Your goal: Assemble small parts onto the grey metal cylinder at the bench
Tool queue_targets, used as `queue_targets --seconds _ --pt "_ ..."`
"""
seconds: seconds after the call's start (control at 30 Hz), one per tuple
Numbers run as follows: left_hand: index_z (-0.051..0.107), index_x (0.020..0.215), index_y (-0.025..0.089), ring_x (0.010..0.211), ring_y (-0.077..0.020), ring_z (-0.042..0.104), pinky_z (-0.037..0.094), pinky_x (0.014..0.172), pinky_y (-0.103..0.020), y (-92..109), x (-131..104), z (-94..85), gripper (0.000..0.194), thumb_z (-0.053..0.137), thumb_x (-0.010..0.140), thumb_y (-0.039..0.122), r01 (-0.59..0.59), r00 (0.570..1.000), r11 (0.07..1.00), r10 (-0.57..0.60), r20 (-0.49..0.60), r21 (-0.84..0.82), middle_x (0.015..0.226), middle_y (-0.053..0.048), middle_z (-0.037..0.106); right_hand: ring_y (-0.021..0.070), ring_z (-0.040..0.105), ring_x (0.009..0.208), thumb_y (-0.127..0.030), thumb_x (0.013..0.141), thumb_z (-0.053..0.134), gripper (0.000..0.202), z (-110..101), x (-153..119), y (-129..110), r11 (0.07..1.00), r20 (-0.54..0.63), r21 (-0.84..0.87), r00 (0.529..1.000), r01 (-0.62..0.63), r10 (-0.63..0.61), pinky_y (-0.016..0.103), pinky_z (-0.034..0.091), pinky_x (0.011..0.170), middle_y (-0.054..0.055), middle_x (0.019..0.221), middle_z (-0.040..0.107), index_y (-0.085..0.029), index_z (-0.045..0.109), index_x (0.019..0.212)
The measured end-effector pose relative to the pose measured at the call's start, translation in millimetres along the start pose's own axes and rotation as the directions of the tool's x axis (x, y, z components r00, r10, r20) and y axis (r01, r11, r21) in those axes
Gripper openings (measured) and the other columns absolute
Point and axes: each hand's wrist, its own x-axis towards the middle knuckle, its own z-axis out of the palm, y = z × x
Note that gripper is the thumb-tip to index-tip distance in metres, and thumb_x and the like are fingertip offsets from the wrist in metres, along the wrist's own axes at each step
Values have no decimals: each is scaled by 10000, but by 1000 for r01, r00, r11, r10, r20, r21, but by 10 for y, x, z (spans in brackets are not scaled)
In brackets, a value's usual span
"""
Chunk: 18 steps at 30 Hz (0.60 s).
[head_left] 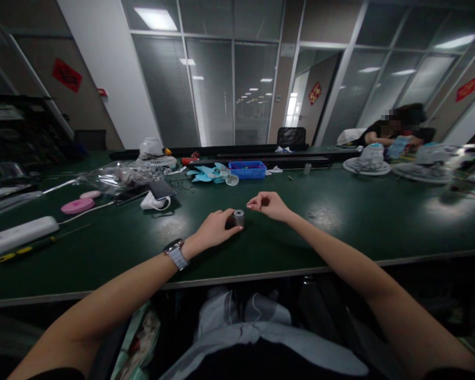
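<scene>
A small grey metal cylinder (239, 218) with a hole in its top stands upright on the green table (285, 248). My left hand (216, 229) grips it from the left, thumb in front and fingers behind; a watch sits on that wrist. To the right of the cylinder and slightly above it, my right hand (272, 206) is held in a pinch, thumb and forefinger together. Whatever lies between those fingertips is too small to make out. The two hands are apart.
Beyond my hands are a blue basket (247, 170), blue fan blades (209, 173) and a phone (162, 189). At left lie a pink disc (77, 206), a power strip (19, 236) and a screwdriver (24, 250). Fan parts (367, 162) and a person (396, 126) are at right.
</scene>
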Motion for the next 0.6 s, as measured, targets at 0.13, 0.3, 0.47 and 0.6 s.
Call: queue_targets --seconds 0.13,0.3,0.47,0.6 --pt "567 1116 193 853 -223 630 476 759 -331 38 -2 -24 409 571 836 490 -58 998 998 58 14 -28 921 -63 685 182 683 850 -343 658 773 336 139 -61 -160 993 -38 18 993 114 -113 348 533 788 65 825 709 -161 505 569" --pt "578 1066 191 846 -219 632 481 755 -328 63 2 -24 383 583 829 493 -68 997 996 70 29 -63 938 -65 681 180 669 823 -346 720 724 314 290 -177 -279 974 99 -127 980 187 -175 347 525 786 67 833 703 -158 537 552" --pt "577 1067 192 839 -217 628 478 760 -331 66 3 -31 373 577 836 484 -77 996 996 79 41 -50 928 -64 678 172 657 820 -308 760 678 268 281 -190 -278 953 77 -208 975 221 -209 346 515 805 64 862 692 -161 555 573" --pt "565 1119 191 852 -217 627 477 770 -330 73 1 -42 398 581 836 471 -71 996 996 73 44 -54 941 -65 676 162 649 801 -262 769 657 221 246 -167 -233 940 75 -234 969 248 -237 332 511 790 60 860 681 -157 571 595"
